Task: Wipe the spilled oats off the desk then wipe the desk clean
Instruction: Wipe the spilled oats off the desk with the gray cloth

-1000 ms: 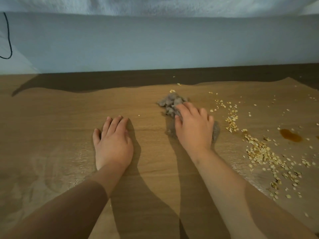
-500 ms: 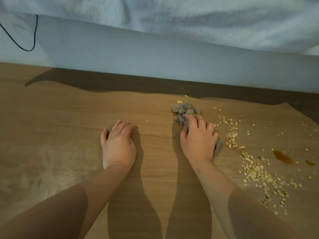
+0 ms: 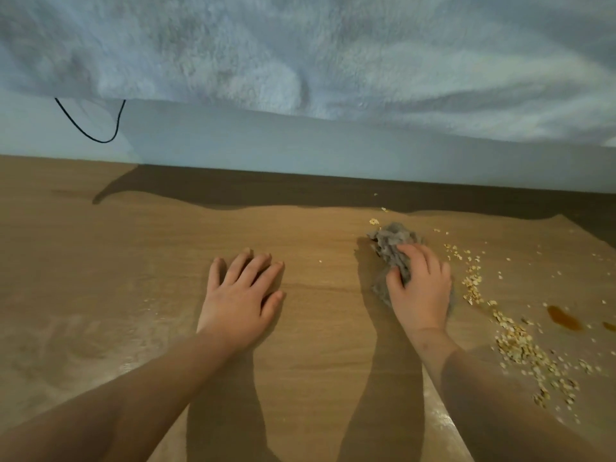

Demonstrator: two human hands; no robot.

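Your right hand (image 3: 420, 291) grips a crumpled grey cloth (image 3: 390, 241), pressing it on the desk (image 3: 100, 261). Your left hand (image 3: 241, 295) lies flat with fingers spread, well apart to the left. Oats (image 3: 520, 348) trail from just right of the cloth toward you, near a brown stain (image 3: 563, 316). Bare wood stretches leftward, and the desk's back edge meets a wall (image 3: 333, 151).

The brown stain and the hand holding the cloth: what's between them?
Head view: a trail of spilled oats lies on the desk between the right hand, gripping the grey cloth, and the brown stain.
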